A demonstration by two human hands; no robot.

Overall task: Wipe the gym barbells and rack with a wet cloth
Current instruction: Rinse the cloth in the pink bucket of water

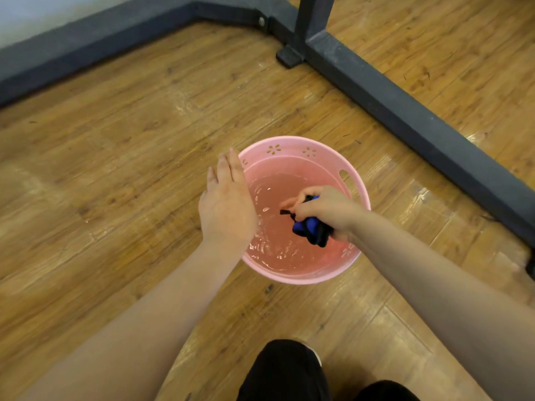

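Cloth (311, 228): blue and dark, bunched in the right hand (327, 211) over the water in the pink basin (292, 147).
Right hand: fingers curled tight round the cloth; a dark strip pokes out on the thumb side.
Left hand (227, 204): flat, fingers straight and together, holding nothing, above the basin's left rim; whether it touches the rim cannot be told.
Basin: on the wooden floor (115, 140), partly filled, surface rippled.
Rack base (405, 111): dark steel beams on the floor beyond the basin, apart from it; no barbells in view.
Step, as judged: wetting or wringing the cloth; no wiping begun.
Risk 1: an under-wrung cloth would likely drip on the wood and leave it slippery.
Risk 2: a press or knock on the left rim could tip the light basin and spill water.
Risk 3: one-handed squeezing may leave the cloth too wet for the metal.
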